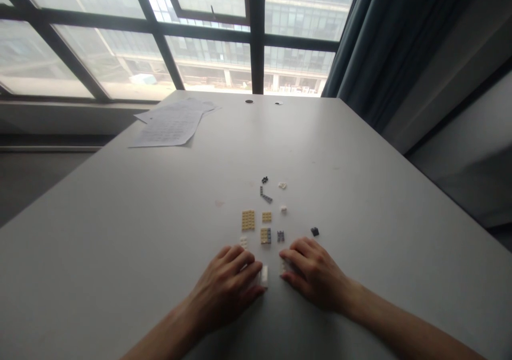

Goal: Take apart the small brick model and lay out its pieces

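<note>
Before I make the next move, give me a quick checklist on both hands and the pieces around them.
1. Left hand at the white block: ok, fingers and thumb about it.
2. Right hand at the white studded piece: ok, likewise.
3. Hands apart: ok, bare table between them.
4. Both white pieces fully visible: not ok, fingers cover parts.
5. Small white plate free of the left fingers: cannot tell, too close.
6. Papers away from the pieces: ok, far left.
</note>
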`<move>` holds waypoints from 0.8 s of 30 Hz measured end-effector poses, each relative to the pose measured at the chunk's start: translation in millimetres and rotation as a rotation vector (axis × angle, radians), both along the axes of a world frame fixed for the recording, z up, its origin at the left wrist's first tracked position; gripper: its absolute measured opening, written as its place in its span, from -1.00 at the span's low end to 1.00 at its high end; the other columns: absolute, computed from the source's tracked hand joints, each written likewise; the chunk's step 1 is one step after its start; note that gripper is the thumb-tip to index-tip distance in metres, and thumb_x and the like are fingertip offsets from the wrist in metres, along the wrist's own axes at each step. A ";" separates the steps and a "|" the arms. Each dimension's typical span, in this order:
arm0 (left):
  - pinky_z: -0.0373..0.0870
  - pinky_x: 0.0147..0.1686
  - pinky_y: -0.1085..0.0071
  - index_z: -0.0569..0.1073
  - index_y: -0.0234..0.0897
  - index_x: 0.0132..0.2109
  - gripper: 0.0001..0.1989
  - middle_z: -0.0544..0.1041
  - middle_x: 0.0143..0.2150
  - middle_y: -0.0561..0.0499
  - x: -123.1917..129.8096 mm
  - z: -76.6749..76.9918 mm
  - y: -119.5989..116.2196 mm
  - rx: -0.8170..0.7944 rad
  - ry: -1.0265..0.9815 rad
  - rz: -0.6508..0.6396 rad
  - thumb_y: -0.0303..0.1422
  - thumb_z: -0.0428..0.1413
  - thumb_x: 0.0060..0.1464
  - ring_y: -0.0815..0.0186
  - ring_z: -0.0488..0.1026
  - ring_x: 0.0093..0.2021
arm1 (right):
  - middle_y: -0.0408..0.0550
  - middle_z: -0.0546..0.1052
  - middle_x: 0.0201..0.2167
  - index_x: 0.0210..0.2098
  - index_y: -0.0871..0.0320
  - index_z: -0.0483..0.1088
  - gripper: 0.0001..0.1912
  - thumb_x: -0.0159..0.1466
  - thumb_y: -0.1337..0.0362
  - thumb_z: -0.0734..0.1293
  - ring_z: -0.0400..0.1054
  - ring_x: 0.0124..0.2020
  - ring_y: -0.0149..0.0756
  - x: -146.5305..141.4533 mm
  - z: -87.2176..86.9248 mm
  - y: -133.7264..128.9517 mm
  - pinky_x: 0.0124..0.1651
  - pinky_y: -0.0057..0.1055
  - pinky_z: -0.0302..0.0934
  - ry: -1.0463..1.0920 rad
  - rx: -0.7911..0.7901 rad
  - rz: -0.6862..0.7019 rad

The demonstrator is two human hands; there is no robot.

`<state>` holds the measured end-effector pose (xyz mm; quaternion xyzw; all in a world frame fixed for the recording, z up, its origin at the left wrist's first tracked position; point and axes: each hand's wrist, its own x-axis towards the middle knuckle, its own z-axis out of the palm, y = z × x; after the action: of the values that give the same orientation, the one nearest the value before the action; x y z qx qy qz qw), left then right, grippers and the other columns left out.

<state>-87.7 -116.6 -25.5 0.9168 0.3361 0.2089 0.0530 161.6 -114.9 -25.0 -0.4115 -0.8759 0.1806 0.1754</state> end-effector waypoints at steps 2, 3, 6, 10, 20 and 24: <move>0.26 -0.22 0.27 0.42 -0.22 -0.11 -0.82 0.43 -0.27 -0.04 0.2 -0.3 -0.1 0.001 -0.008 0.001 -0.29 0.11 0.15 0.23 0.31 -0.25 | 0.03 0.42 -0.19 -0.04 0.15 0.35 -0.73 0.29 0.22 0.29 0.25 -0.14 -0.13 0.0 -0.7 0.2 -0.01 -0.14 0.19 0.000 0.000 -0.006; 0.27 -0.22 0.27 0.42 -0.22 -0.11 -0.82 0.43 -0.28 -0.04 0.2 -0.7 -0.1 0.001 -0.013 0.001 -0.29 0.11 0.15 0.23 0.30 -0.25 | 0.03 0.42 -0.19 -0.03 0.15 0.35 -0.73 0.29 0.22 0.29 0.25 -0.14 -0.13 0.2 -1.0 0.2 -0.01 -0.14 0.19 0.000 -0.001 -0.009; 0.27 -0.23 0.27 0.42 -0.23 -0.13 -0.83 0.43 -0.28 -0.03 0.1 -1.7 0.0 -0.010 -0.018 0.009 -0.29 0.12 0.14 0.23 0.30 -0.26 | 0.03 0.42 -0.20 -0.03 0.15 0.35 -0.73 0.29 0.22 0.29 0.25 -0.15 -0.14 1.1 -1.8 0.3 -0.03 -0.15 0.20 0.002 -0.006 -0.019; 0.27 -0.23 0.27 0.42 -0.22 -0.14 -0.83 0.44 -0.28 -0.03 -0.2 -2.0 0.0 -0.025 -0.024 0.009 -0.29 0.12 0.13 0.23 0.30 -0.26 | 0.03 0.42 -0.20 -0.03 0.15 0.36 -0.72 0.28 0.24 0.29 0.25 -0.15 -0.16 1.8 -0.8 0.1 -0.03 -0.16 0.21 0.008 -0.004 -0.028; 0.34 -0.17 0.25 0.43 -0.22 -0.07 -0.76 0.46 -0.21 -0.06 -2.9 0.4 -1.8 0.003 -0.092 0.036 -0.27 0.16 0.11 0.22 0.34 -0.20 | 0.05 0.43 -0.20 0.01 0.16 0.34 -0.68 0.27 0.25 0.30 0.26 -0.17 -0.14 1.8 -1.7 0.0 -0.05 -0.16 0.22 0.044 0.015 -0.036; 0.36 -0.17 0.29 0.45 -0.23 -0.11 -0.85 0.45 -0.18 -0.07 -6.9 10.9 15.9 0.052 -0.165 0.114 -0.36 0.11 0.15 0.24 0.34 -0.17 | 0.04 0.42 -0.20 0.01 0.16 0.34 -0.69 0.27 0.25 0.30 0.26 -0.18 -0.14 0.9 -1.9 -0.5 -0.07 -0.16 0.23 0.042 -0.003 -0.055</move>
<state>-94.6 -100.7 -14.6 0.8770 0.3764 0.2951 0.0447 162.5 -115.4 -26.9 -0.4319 -0.8602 0.1854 0.1979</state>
